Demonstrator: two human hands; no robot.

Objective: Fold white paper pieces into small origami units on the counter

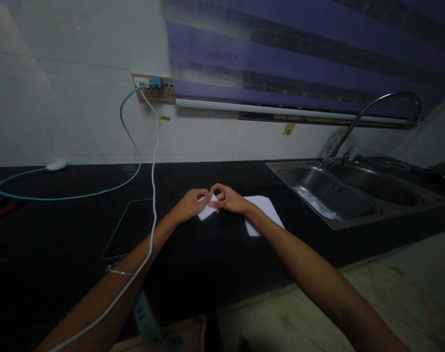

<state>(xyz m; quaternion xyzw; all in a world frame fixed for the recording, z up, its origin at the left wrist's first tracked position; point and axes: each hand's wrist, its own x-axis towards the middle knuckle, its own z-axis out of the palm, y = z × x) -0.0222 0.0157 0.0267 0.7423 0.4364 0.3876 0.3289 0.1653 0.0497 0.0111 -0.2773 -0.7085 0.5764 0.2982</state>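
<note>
A small piece of white paper (207, 211) lies on the black countertop (215, 254), folded. My left hand (191, 204) pinches its upper left part with the fingers curled. My right hand (228, 198) pinches the same small paper from the right, fingertips meeting those of the left hand. A larger white sheet (263, 214) lies flat just behind and under my right wrist. A thin bangle (119, 270) sits on my left forearm.
A dark phone (130, 229) lies to the left, with a white cable (153, 186) running up to a wall socket strip (153, 87). A teal cable (61, 194) loops across the counter. A steel double sink (349, 193) with a curved tap (376, 110) stands at right.
</note>
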